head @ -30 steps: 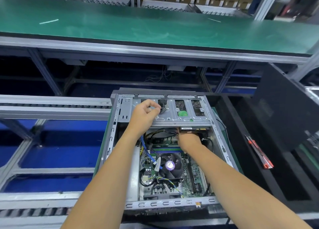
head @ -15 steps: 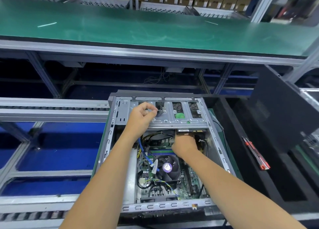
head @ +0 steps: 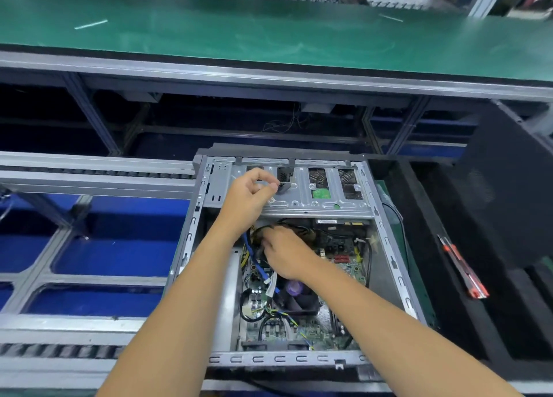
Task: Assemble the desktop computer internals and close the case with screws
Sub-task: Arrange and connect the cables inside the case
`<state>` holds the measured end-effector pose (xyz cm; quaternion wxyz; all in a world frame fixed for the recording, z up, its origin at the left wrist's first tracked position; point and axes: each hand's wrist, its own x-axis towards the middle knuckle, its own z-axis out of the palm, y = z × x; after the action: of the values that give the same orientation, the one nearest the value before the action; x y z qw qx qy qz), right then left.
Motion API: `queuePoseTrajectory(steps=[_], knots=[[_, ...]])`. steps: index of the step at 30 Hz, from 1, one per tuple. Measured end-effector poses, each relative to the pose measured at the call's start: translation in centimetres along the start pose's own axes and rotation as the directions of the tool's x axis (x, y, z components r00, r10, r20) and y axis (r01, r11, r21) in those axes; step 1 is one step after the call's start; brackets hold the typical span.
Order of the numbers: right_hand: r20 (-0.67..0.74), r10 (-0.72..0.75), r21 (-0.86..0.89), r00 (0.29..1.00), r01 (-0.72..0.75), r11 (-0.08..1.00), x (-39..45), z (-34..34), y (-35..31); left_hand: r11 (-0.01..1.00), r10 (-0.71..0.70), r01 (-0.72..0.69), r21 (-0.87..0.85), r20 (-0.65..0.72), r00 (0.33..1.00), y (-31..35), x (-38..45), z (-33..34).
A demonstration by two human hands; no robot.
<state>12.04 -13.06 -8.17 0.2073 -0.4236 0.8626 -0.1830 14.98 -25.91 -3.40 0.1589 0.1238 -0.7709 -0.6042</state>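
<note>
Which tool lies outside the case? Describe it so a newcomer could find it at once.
Start at the open computer case in the middle, then look right onto the black foam tray beside it. There lies a slim screwdriver, pointing away from the viewer. Its red and black handle is the only bright red item on that dark surface.

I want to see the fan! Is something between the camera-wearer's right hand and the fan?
Partly. The right hand reaches into black cables just beyond the fan; a blue cable crosses beside it.
</note>
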Motion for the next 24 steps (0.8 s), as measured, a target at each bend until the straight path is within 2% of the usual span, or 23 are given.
queuePoseTrajectory(steps=[3,6,8,12,15,24], knots=[[0.025,-0.047,-0.099,0.999,0.05,0.994,0.8,0.0,-0.4,1.0,0.006,-0.006,0.008,-0.007,1.0,0.0,0.0,0.0],[0.112,-0.026,-0.159,0.993,0.044,0.986,1.5,0.0,-0.4,1.0,-0.002,0.002,0.01,-0.008,1.0,-0.1,0.2,0.1],[0.118,0.001,-0.186,0.993,0.021,0.982,1.8,-0.2,-0.7,1.0,0.0,0.0,-0.003,-0.01,1.0,-0.2,0.1,0.1],[0.0,0.066,-0.158,0.998,-0.066,0.985,1.5,-0.3,-0.6,1.0,0.005,-0.005,-0.018,-0.012,1.0,-0.1,0.0,0.0],[-0.042,0.059,-0.188,0.997,-0.066,0.98,1.2,-0.2,-0.1,1.0,0.005,-0.005,0.0,0.001,1.0,-0.1,0.1,0.1],[0.069,0.055,-0.157,0.996,-0.044,0.987,1.3,-0.5,0.2,1.0,0.026,-0.026,-0.003,0.024,0.999,0.1,0.2,0.1]])
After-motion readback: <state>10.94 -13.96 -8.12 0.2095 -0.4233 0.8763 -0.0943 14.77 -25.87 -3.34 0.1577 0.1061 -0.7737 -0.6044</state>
